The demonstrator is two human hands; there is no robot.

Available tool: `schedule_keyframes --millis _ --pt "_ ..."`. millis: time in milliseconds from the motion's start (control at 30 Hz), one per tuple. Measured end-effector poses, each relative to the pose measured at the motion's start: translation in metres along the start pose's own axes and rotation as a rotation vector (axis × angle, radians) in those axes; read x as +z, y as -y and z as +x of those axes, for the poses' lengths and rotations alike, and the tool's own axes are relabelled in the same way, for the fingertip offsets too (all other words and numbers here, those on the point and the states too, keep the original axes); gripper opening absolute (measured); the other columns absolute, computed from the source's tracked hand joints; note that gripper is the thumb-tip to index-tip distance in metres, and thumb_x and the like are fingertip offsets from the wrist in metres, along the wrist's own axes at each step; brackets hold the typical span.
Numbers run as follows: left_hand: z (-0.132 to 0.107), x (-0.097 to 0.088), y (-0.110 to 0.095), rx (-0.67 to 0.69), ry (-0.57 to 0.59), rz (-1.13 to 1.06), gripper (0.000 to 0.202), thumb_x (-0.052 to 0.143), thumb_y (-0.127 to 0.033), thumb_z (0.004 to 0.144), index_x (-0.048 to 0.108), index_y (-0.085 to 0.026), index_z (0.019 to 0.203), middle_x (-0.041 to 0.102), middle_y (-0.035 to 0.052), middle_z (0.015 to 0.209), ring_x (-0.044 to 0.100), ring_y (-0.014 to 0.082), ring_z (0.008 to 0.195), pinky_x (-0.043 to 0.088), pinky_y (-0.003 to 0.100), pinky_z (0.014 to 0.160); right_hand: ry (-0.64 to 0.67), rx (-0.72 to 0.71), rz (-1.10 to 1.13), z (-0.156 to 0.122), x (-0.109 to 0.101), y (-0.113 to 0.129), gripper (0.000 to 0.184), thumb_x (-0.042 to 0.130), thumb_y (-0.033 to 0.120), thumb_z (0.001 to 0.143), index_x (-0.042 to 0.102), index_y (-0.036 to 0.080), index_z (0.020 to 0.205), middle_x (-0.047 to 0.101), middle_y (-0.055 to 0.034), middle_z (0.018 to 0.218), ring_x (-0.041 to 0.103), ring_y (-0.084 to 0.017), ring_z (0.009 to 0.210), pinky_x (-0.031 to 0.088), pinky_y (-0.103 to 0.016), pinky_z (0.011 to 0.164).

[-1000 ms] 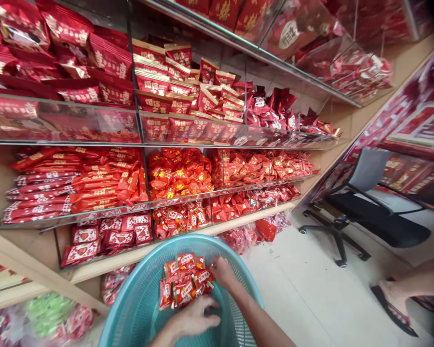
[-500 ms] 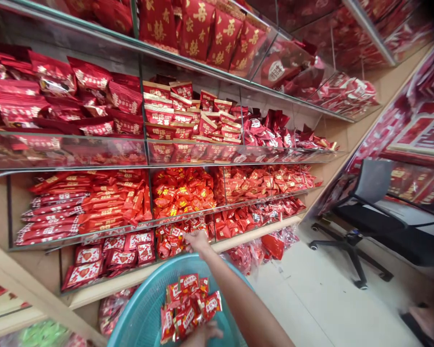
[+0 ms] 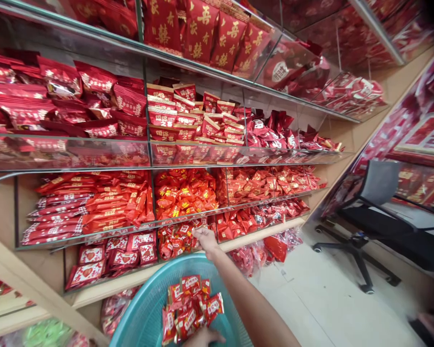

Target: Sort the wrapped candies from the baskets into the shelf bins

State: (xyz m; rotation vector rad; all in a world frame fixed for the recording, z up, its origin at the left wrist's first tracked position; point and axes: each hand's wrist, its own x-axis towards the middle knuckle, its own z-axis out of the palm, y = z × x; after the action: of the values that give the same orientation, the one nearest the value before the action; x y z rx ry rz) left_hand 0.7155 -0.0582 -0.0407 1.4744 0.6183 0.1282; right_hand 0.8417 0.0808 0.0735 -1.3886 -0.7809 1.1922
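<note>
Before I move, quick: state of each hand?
Left hand: at red packets in the teal basket; grip can't be told.
Right hand: at the shelf packets; whether holding one can't be told.

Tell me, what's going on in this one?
A person has the right hand at a low shelf, beside small red packets; whether its fingers hold one is unclear. The left hand, partly out of frame, is by the red-and-gold packets lying in a teal basket before the shelf.
</note>
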Motion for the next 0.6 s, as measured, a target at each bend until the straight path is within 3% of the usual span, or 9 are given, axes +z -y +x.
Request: schedule_keyframes --millis 100,167,233,300,367,467,600 --pt "-0.013 -0.012 -0.029 -0.053 -0.038 0.01 0.032 0.067 -0.051 0.061 0.069 -0.024 0.076 0.07 0.0031 0.088 0.06 0.0228 0.091 0.044 0.035 0.086 0.031 -0.048 0.008 -0.021 -0.027 0.002 0.036 0.071 0.046 0.06 0.048 0.019 0.062 0.042 0.01 0.038 0.036 -0.005 0.033 0.02 -0.018 0.033" --pt "-0.024 -0.031 -0.057 -0.07 -0.1 -0.067 0.036 0.062 -0.053 0.066 0.068 -0.018 0.071 0.071 0.0057 0.08 0.063 0.021 0.08 0.048 0.033 0.074 0.086 -0.087 -0.012 -0.039 -0.046 0.004 0.036 0.07 0.049 0.061 0.05 0.018 0.064 0.042 0.0096 0.038 0.035 -0.005 0.034 0.021 -0.018 0.034" --pt "-0.034 -0.055 -0.085 0.016 -0.325 -0.215 0.041 0.056 -0.055 0.071 0.064 -0.016 0.064 0.07 0.0061 0.075 0.064 0.0185 0.074 0.048 0.029 0.07 0.121 -0.121 -0.035 -0.059 -0.062 0.004 0.037 0.069 0.051 0.063 0.052 0.018 0.065 0.042 0.0094 0.039 0.033 -0.005 0.035 0.021 -0.018 0.035" --pt "-0.041 -0.077 -0.106 0.106 -0.622 -0.274 0.04 0.06 -0.056 0.068 0.06 -0.016 0.058 0.067 0.0038 0.066 0.062 0.0159 0.066 0.048 0.027 0.067 0.13 -0.141 -0.059 -0.076 -0.073 0.003 0.037 0.067 0.052 0.065 0.053 0.018 0.066 0.042 0.0093 0.039 0.032 -0.005 0.035 0.022 -0.018 0.035" --pt "-0.042 -0.09 -0.119 0.134 -0.786 -0.289 0.041 0.065 -0.056 0.062 0.065 -0.016 0.071 0.069 0.0051 0.074 0.063 0.0183 0.073 0.049 0.026 0.064 0.144 -0.141 -0.09 -0.09 -0.077 0.0 0.038 0.067 0.054 0.065 0.056 0.018 0.067 0.043 0.0087 0.041 0.033 -0.005 0.035 0.023 -0.019 0.036" --pt "-0.036 -0.089 -0.125 0.141 -0.776 -0.312 0.047 0.067 -0.054 0.062 0.067 -0.018 0.092 0.069 0.0056 0.091 0.063 0.0192 0.082 0.05 0.026 0.065 0.19 -0.129 -0.126 -0.102 -0.076 -0.008 0.039 0.068 0.055 0.065 0.058 0.017 0.068 0.046 0.0076 0.044 0.038 -0.006 0.036 0.026 -0.019 0.038" --pt "-0.023 -0.07 -0.119 0.177 -0.782 -0.367 0.036 0.069 -0.051 0.061 0.066 -0.017 0.074 0.067 -0.0001 0.071 0.06 0.0142 0.068 0.049 0.025 0.064 0.215 -0.125 -0.115 -0.108 -0.071 -0.016 0.039 0.067 0.055 0.066 0.058 0.017 0.069 0.049 0.0066 0.046 0.04 -0.006 0.039 0.03 -0.02 0.04"
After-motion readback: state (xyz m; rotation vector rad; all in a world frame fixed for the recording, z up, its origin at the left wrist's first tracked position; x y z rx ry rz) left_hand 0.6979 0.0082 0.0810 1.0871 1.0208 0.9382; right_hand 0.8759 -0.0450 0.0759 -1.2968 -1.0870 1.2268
